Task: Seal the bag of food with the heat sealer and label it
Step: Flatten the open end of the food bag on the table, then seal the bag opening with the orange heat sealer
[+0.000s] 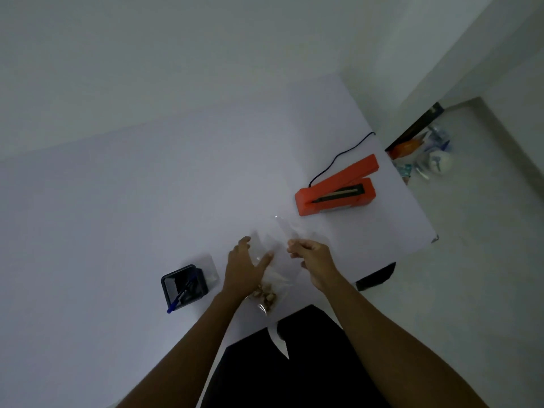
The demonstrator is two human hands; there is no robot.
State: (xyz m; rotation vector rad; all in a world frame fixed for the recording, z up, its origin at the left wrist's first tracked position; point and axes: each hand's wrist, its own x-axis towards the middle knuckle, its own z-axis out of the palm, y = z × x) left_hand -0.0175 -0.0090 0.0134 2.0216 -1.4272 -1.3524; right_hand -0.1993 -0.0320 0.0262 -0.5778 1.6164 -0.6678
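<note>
On the white bench [147,201], the orange heat sealer [335,191] stands open and unused, well apart from the clear food bag [269,285] at the near edge. Left hand [244,266] lies spread on the bag; right hand [312,260] pinches its open mouth. Sealing and labelling remain, the pen holder [184,285] untouched.

Left hand [245,265]: palm down, fingers spread and extended forward, thumb splayed to the side, forearm bare. Right hand [313,260]: fingers curled inward, fingertips pinched near the thumb, wrist slightly bent, forearm bare. Both arms reach forward, hands near each other, not touching.
</note>
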